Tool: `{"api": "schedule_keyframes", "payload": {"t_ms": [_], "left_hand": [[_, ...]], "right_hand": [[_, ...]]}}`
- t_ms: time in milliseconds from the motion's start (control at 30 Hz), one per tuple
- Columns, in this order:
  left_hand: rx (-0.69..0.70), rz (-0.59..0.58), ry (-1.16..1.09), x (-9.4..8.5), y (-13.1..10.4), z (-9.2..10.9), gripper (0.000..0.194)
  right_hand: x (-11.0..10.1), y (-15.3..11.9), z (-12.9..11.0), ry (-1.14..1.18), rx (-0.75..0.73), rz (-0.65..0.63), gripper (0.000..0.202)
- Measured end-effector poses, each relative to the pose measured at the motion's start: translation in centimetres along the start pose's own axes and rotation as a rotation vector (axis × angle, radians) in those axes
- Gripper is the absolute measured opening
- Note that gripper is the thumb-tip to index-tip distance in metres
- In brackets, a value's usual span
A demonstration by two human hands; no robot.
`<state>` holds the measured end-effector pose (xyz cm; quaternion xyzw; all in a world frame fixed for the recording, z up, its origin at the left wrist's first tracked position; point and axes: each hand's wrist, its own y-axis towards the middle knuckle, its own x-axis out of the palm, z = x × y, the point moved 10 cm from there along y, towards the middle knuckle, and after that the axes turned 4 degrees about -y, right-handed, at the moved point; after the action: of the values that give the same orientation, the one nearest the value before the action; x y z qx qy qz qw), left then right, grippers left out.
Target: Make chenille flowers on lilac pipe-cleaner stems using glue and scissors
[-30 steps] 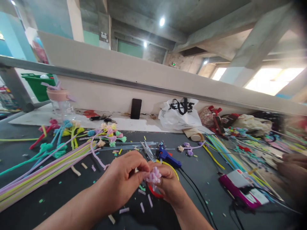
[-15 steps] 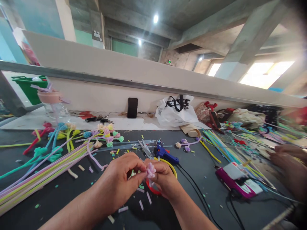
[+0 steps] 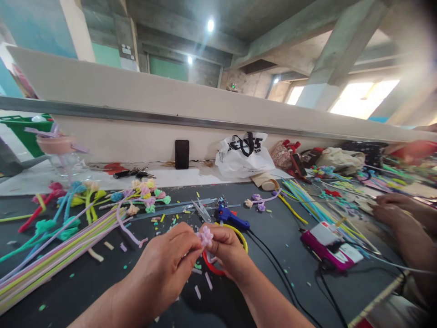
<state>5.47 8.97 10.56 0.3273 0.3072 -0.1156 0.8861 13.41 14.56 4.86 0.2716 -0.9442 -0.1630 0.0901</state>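
Between my two hands is a small pale pink flower (image 3: 205, 236) that looks made of fuzzy pipe cleaner. My right hand (image 3: 228, 248) pinches it from the right, thumb and fingers closed. My left hand (image 3: 174, 255) has its thumb and fingertips pressed together on the flower's left side. Under the right hand lie a red ring (image 3: 212, 268) and a yellow ring (image 3: 243, 238), partly covered. Just beyond the hands are scissors (image 3: 201, 211) with open blades and a blue glue gun (image 3: 233, 218).
Pipe-cleaner stems (image 3: 68, 248) and finished flowers (image 3: 146, 193) lie at left. A purple power bank-like box (image 3: 327, 250) with cables sits at right, near a co-worker's hands (image 3: 396, 218). A phone (image 3: 182, 154) and a white bag (image 3: 244, 157) stand along the back.
The view has shifted slightly, so things appear further left. My hands still hold the flower, and the left fingers have closed in more tightly beside it.
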Motion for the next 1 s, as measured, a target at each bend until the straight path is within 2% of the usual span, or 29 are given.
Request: {"api": "schedule_keyframes", "payload": {"t_ms": [167,433,567,700,833,1000], "left_hand": [[0.027,0.011,-0.004,-0.1,0.2,0.1,0.016],[-0.005,0.181,0.135,-1.6,0.0,-0.3,0.006],[-0.018,0.218,0.135,-1.4,-0.2,-0.6,0.006],[0.053,0.249,0.142,-1.3,-0.4,-0.2,0.004],[0.169,0.228,0.141,-1.0,-0.5,0.5,0.007],[0.142,0.194,0.106,-0.7,-0.4,-0.3,0.009]], "right_hand": [[0.1,-0.1,0.1,0.010,0.014,0.014,0.015],[-0.3,0.1,-0.3,-0.102,-0.017,0.044,0.018],[0.1,0.2,-0.3,-0.127,-0.016,0.020,0.019],[-0.3,0.1,0.2,-0.071,-0.019,0.056,0.015],[-0.5,0.0,0.3,-0.077,-0.021,0.079,0.013],[-0.5,0.1,0.5,-0.104,-0.022,0.091,0.017]]}}
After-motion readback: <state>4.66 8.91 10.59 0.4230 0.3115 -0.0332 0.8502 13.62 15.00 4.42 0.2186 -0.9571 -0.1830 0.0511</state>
